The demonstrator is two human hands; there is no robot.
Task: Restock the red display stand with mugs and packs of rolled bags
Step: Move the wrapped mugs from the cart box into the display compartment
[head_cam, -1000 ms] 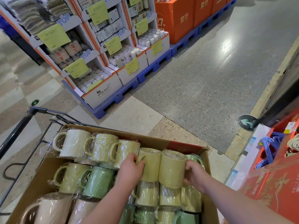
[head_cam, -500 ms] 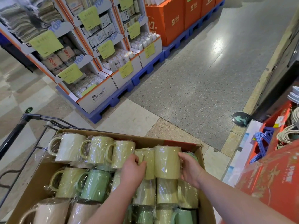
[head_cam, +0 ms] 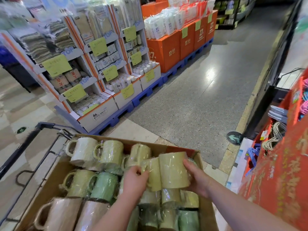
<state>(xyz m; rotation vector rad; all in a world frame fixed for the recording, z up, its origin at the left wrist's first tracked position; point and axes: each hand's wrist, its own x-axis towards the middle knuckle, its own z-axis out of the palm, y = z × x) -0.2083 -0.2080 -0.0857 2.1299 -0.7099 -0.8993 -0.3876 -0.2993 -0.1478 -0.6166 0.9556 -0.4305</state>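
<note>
Mugs [head_cam: 106,184] in box [head_cam: 50,179] on cart [head_cam: 41,126] — stand [head_cam: 283,172] to the right — shelves [head_cam: 93,84] ahead-left.

Left hand [head_cam: 135,181]: fingers curled, gripping film-wrapped pale yellow-green ceramic mugs [head_cam: 171,170] from the left. Right hand [head_cam: 197,179]: thumb and fingers cupped round their right side. Forearms bare, extended forward, converging.

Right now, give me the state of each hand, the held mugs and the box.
left hand: grips the yellow mugs.
right hand: holds the yellow mugs' other side.
yellow mugs: plastic-wrapped, held between both hands.
cardboard box: open, packed with wrapped mugs.
</note>
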